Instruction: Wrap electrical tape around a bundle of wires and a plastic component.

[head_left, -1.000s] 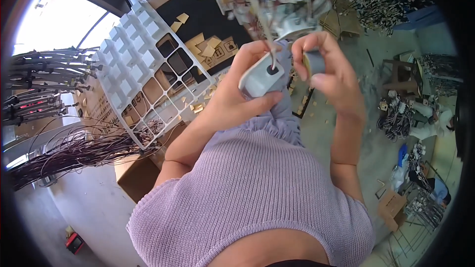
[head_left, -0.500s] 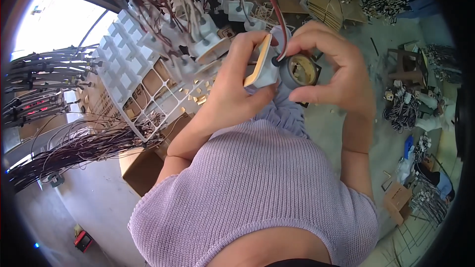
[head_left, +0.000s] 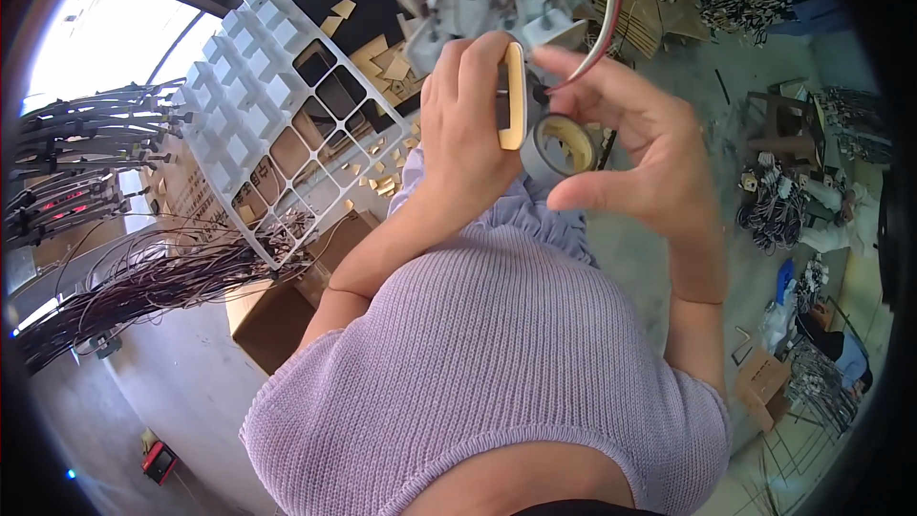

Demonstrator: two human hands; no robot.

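Note:
My left hand (head_left: 466, 105) is closed around a small white housing with a yellowish rim (head_left: 516, 100), turned edge-on. A red and white cable (head_left: 608, 14) rises from its right side and curves upward. My right hand (head_left: 642, 129) is curved with thumb and index finger apart, its index fingertip near the foot of the cable. Between the two hands is a roll of tape (head_left: 564, 145), grey outside and yellowish within, with small pieces visible through its centre. The roll sits close to the right thumb, with a gap to the palm. The other right fingers are partly hidden.
A white plastic grid tray (head_left: 310, 167) stands at the left above an open cardboard box (head_left: 272, 325). Several white housings with cables (head_left: 468, 10) hang ahead. Dark cable bundles (head_left: 143, 291) extend at far left. Yellowish scraps (head_left: 387, 182) lie beyond my left forearm.
The housing has turned more edge-on in my left hand. The hanging housings ahead have shifted right and away, uncovering more of the tray. The cable now bows further right.

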